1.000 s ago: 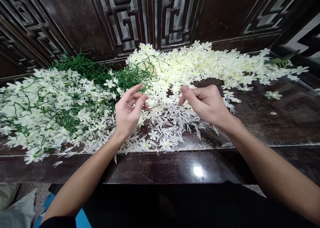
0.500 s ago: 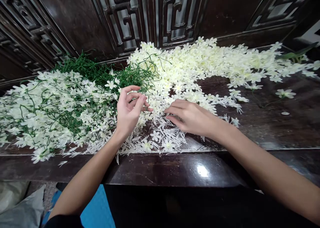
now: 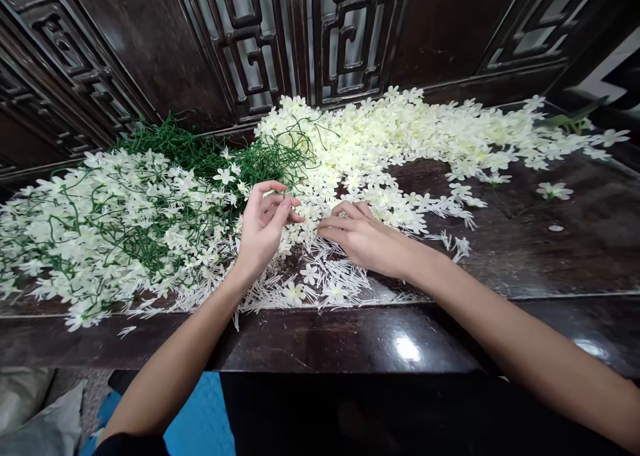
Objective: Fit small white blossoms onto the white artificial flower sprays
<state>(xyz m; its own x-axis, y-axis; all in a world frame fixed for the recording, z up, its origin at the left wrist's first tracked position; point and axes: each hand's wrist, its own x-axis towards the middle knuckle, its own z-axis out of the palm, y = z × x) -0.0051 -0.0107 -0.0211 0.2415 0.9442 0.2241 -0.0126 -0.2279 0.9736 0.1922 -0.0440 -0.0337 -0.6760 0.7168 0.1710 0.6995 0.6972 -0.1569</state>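
Observation:
My left hand [image 3: 265,223] is raised at the middle of the heap, its fingers curled and thumb tip against them in a pinch. Whatever lies in that pinch is too small to make out. Lower and to the right, my right hand [image 3: 363,239] reaches palm down into the loose white blossoms, fingertips drawn together; what they hold is hidden. Between and below the hands lie thin white sticks [image 3: 345,273] and a few single artificial flowers [image 3: 294,293]. Beyond the left hand is a tangle of bare green stems [image 3: 270,156].
White flowers on green stems [image 3: 115,223] are heaped at the left. Cream blossoms [image 3: 410,126] spread along the back to the right. All lie on a dark wooden bench [image 3: 560,263] with a carved backrest [image 3: 350,43]. One stemmed flower [image 3: 554,191] lies apart at right.
My right hand has come down and left from above the pile into the loose blossoms, its palm turned downward. My left hand has kept nearly the same place and pinch.

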